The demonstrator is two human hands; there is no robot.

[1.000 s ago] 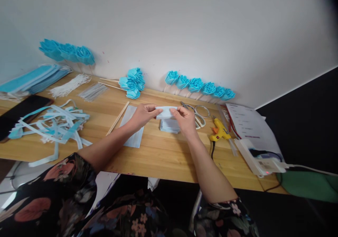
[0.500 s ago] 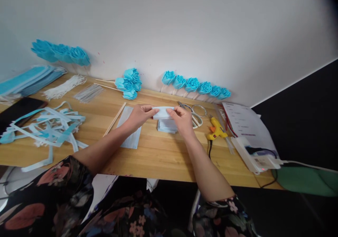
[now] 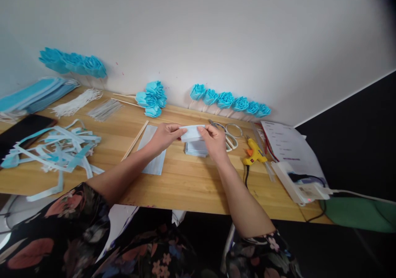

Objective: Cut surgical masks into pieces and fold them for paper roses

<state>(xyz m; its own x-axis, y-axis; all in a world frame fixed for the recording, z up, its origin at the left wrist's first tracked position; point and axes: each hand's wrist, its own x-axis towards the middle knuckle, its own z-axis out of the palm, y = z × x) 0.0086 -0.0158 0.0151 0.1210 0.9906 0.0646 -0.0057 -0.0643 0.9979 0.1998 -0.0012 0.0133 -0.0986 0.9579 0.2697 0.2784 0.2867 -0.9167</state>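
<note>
Between my two hands I hold a folded piece of pale blue mask fabric [image 3: 192,133] by its ends. My left hand [image 3: 166,137] pinches the left end, thumb on top. The right end is pinched by my right hand [image 3: 215,141] in the same way. Just below and behind it on the table lies a stack of folded fabric pieces [image 3: 196,149], partly covered. A flat pale blue fabric sheet [image 3: 154,162] lies under my left forearm. Scissors [image 3: 230,140] with white handles rest beside my right hand, their blades partly hidden.
Blue fabric flowers [image 3: 225,100] on sticks lean against the wall. Cut strips [image 3: 71,146], a phone [image 3: 24,131], masks [image 3: 40,94], white ear loops [image 3: 77,102], thin wires [image 3: 105,109] and wooden sticks [image 3: 135,140] lie left. A yellow glue gun [image 3: 255,152] and power strip [image 3: 291,185] lie right.
The held fabric piece has tilted slightly, so a little more of its face shows. Both hands keep their pinch, and the view has shifted very slightly.
</note>
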